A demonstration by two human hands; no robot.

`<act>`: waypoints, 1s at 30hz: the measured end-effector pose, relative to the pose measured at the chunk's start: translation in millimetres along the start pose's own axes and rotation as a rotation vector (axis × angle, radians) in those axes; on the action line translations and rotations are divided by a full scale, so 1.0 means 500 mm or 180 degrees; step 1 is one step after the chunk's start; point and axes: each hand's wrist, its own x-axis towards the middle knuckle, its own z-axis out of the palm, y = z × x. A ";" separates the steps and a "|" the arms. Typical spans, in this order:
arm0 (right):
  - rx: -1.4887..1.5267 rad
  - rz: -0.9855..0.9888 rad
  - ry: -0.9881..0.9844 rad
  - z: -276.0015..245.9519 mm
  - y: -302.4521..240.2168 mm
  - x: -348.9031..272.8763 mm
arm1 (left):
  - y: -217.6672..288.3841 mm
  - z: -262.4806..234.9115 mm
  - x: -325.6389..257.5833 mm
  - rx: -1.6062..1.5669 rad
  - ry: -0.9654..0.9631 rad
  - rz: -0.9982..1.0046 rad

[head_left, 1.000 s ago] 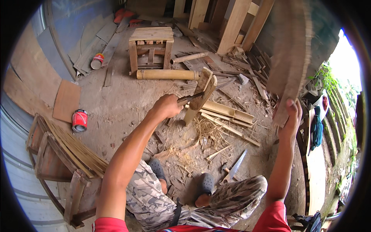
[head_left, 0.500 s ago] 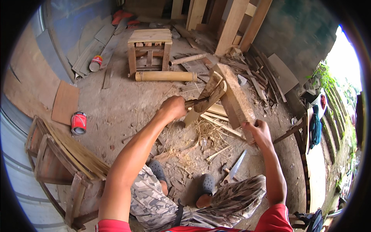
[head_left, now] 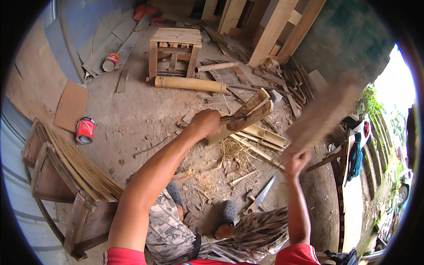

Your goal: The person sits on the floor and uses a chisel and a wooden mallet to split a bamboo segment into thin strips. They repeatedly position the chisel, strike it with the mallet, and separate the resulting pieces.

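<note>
My left hand (head_left: 206,123) is closed around the handle of a knife (head_left: 227,119). Its dark blade sits in the split of a bamboo piece (head_left: 254,115), whose two halves spread apart at the far end. In my right hand (head_left: 297,163) I grip a thick wooden block (head_left: 320,117), raised to the right of the bamboo, apart from it and smeared by motion. Under the bamboo, split bamboo lengths (head_left: 265,136) and pale shavings (head_left: 234,152) lie on the dirt floor.
A handsaw (head_left: 261,194) lies near my right foot. Ahead stand a slatted stool (head_left: 176,37) and, before it, a bamboo pole (head_left: 190,84). Bamboo strips (head_left: 77,159) rest on a wooden frame at left, near a red can (head_left: 85,130). Scrap wood is heaped at the far right.
The wooden block has swung up and to the right, off the bamboo. My left hand still holds the knife in the split, and the bamboo has tipped lower toward the right.
</note>
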 end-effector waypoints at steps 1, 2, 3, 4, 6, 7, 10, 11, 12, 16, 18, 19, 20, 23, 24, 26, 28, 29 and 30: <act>0.0342 0.1171 -0.0672 0.035 -0.043 -0.051 | -0.017 -0.003 -0.005 -0.0033 0.0074 -0.0017; -0.0047 0.1868 -0.1434 0.030 -0.028 -0.071 | -0.003 -0.009 -0.001 -0.0021 -0.0108 -0.0275; -0.0546 0.2225 -0.1866 0.022 -0.010 -0.076 | 0.013 -0.017 0.007 -0.0007 -0.0293 -0.0527; -0.0469 0.2433 -0.1781 0.013 -0.021 -0.088 | 0.021 -0.032 0.002 0.0213 -0.0330 -0.0285; -0.0030 0.2273 -0.1483 -0.004 -0.046 -0.049 | 0.008 -0.048 0.017 0.0344 -0.0299 -0.0262; 0.0257 0.2684 -0.1480 -0.023 -0.051 -0.031 | 0.005 -0.035 0.017 0.0392 -0.0367 -0.0235; 0.0107 0.2328 -0.1162 -0.059 -0.159 0.034 | -0.012 -0.047 0.009 0.0360 -0.0341 -0.0311; 0.0012 0.1845 -0.0989 -0.073 -0.167 0.047 | -0.021 -0.047 0.010 0.0373 -0.0259 -0.0244; 0.0322 0.1584 -0.0581 -0.099 -0.125 0.063 | -0.032 -0.047 0.009 0.0388 -0.0176 -0.0183; 0.1856 0.0931 0.0056 -0.117 -0.192 0.136 | -0.042 -0.057 0.000 0.0220 -0.0372 -0.0380; 0.1874 0.0536 0.0423 -0.072 -0.187 0.147 | -0.048 -0.055 -0.002 0.0275 -0.0324 -0.0468; 0.1873 0.0335 0.0600 -0.047 -0.180 0.142 | -0.050 -0.054 -0.001 0.0275 -0.0322 -0.0459; 0.1703 0.0324 0.0848 -0.010 -0.177 0.120 | -0.049 -0.054 0.001 0.0271 -0.0320 -0.0437; 0.0831 0.0778 -0.0005 0.055 -0.095 -0.017 | -0.048 -0.047 0.004 0.0235 -0.0239 -0.0296; 0.0379 0.1156 -0.0394 0.080 -0.109 -0.066 | -0.048 -0.046 0.003 0.0220 -0.0194 -0.0253; -0.0088 0.2533 -0.2187 0.077 -0.058 -0.084 | -0.036 -0.055 0.007 0.0215 -0.0307 -0.0434; 0.0033 0.2444 -0.1810 0.052 -0.068 -0.058 | -0.040 -0.053 -0.001 0.0248 -0.0369 -0.0247; 0.0224 0.2499 -0.1659 0.036 -0.089 -0.043 | -0.050 -0.030 0.003 0.0308 -0.0305 -0.0271; 0.0368 0.2688 -0.1639 0.027 -0.092 -0.014 | -0.070 -0.013 0.007 0.0199 -0.0283 -0.0263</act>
